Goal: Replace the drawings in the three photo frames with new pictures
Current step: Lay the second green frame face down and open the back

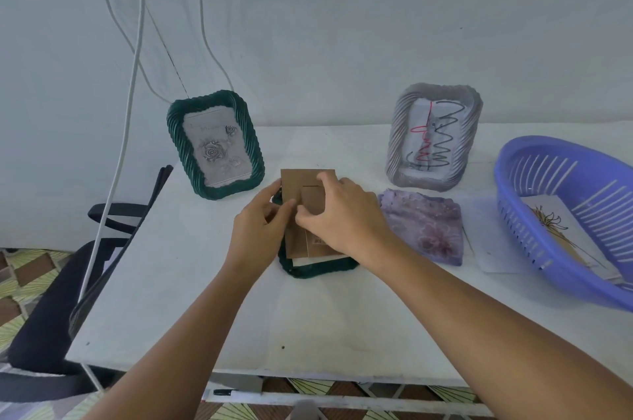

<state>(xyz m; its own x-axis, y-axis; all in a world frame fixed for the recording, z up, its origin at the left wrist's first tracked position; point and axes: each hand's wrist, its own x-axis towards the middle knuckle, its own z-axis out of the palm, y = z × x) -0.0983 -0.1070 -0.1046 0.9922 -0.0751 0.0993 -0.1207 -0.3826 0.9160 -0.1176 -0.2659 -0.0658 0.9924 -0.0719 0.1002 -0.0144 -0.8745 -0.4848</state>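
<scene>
Working the brown cardboard backing board (pixel 301 214) off the face-down dark green ridged frame (pixel 318 267): left hand (pixel 263 214) pinching its edge, right hand (pixel 342 214) gripping the stand flap; lift evenly, sparing the paper beneath.

White bench (pixel 205 299) carrying two standing frames (pixel 215 145), one green frame lying face-down (pixel 318 269), purple cloth (pixel 423 224), blue basket (pixel 534 214), paper sheet (pixel 486 248)

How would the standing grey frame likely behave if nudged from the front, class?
The grey frame leans backward on the table, so a nudge would probably tip it over. Its ribbed border looks rigid, likely stiff, not floppy. It seems to have a glossy front pane, possibly fragile.
</scene>
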